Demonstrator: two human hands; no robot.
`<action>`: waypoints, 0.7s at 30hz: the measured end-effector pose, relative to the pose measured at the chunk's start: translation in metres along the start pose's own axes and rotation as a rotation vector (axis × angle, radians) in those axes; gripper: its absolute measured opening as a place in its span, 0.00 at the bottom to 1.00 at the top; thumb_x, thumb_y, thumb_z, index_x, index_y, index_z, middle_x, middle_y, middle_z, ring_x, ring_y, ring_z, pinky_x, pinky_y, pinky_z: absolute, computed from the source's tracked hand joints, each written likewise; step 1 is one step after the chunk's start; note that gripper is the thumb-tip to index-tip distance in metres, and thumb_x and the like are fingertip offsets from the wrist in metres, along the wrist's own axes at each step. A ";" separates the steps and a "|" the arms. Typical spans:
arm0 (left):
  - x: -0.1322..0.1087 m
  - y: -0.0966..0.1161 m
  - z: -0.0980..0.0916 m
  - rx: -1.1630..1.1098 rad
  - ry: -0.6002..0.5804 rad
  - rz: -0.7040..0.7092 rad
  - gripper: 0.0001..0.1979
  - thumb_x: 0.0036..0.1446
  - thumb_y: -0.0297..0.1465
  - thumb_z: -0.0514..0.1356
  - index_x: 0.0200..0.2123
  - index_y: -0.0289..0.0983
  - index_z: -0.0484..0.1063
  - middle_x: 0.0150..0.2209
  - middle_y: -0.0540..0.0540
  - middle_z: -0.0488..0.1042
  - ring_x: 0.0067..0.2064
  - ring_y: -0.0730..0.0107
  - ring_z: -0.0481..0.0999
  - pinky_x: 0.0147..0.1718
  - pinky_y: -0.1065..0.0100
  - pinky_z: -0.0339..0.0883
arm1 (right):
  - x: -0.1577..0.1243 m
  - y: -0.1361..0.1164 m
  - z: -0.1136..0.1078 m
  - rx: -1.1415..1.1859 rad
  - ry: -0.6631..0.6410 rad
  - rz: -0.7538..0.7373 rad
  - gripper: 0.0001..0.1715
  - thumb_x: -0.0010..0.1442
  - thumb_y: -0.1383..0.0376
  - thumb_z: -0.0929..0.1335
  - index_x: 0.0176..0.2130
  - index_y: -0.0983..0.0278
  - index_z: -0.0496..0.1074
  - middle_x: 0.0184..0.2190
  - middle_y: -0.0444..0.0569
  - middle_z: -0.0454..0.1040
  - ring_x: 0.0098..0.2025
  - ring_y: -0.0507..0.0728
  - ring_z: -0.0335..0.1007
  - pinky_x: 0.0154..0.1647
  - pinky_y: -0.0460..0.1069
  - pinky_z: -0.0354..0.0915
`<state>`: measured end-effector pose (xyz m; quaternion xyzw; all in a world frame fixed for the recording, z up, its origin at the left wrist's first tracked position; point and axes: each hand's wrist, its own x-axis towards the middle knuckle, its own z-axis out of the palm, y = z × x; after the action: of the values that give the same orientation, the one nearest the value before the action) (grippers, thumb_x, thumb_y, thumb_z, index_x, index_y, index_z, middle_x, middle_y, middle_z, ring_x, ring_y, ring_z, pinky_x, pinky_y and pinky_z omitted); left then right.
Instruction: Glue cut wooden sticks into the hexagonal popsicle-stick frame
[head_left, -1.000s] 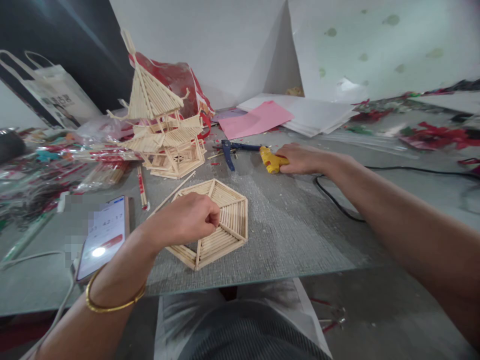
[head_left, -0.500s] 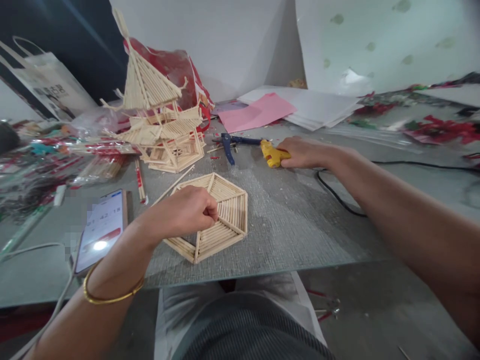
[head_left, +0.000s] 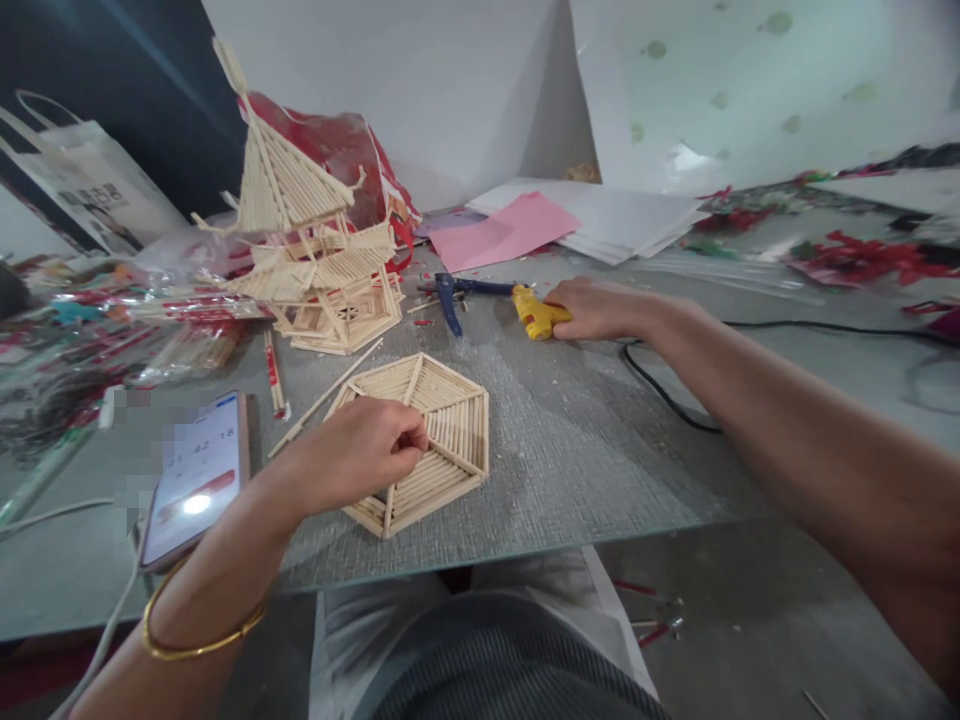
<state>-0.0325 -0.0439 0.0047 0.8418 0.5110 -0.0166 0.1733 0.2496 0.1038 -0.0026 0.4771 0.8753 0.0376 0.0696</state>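
Observation:
A many-sided panel of thin wooden sticks (head_left: 454, 425) lies flat near the table's front edge, with ribs meeting at its middle. Over its left half is my left hand (head_left: 367, 450), closed with the fingertips pinched near the centre; whatever they hold, if anything, is hidden. My right hand (head_left: 596, 308) reaches forward and is closed around a yellow glue gun (head_left: 540, 315) lying on the table. Left of the glue gun rests a blue hand cutter (head_left: 450, 300). A loose stick (head_left: 322, 400) lies along the panel's left side.
A stick-built pagoda model (head_left: 300, 190) stands at the back left. Nearer me is a lit phone (head_left: 195, 480). Bagged sticks (head_left: 199, 345) crowd the left. Pink paper (head_left: 502, 232) lies at the back; a black cord (head_left: 664, 395) curves under my right arm.
The view has shifted slightly, so the scene sits a little lower and further left. Both hands keep nearly the same places, left over the panel and right on the glue gun.

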 end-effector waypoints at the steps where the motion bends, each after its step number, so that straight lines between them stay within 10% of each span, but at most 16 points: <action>1: -0.001 -0.001 0.001 -0.003 0.006 0.008 0.10 0.50 0.29 0.51 0.29 0.37 0.72 0.28 0.49 0.73 0.30 0.73 0.67 0.30 0.70 0.54 | 0.001 0.001 0.001 0.004 0.009 0.001 0.14 0.51 0.62 0.63 0.37 0.67 0.68 0.37 0.58 0.69 0.37 0.61 0.62 0.34 0.52 0.53; 21: 0.001 0.007 -0.006 0.104 -0.054 -0.057 0.10 0.45 0.26 0.51 0.26 0.37 0.72 0.28 0.48 0.73 0.28 0.72 0.68 0.27 0.69 0.53 | 0.003 0.005 0.003 0.017 0.012 0.006 0.16 0.50 0.60 0.64 0.38 0.66 0.69 0.36 0.57 0.69 0.37 0.61 0.62 0.35 0.52 0.53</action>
<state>-0.0265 -0.0439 0.0122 0.8340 0.5282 -0.0708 0.1426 0.2525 0.1087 -0.0054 0.4801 0.8745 0.0335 0.0601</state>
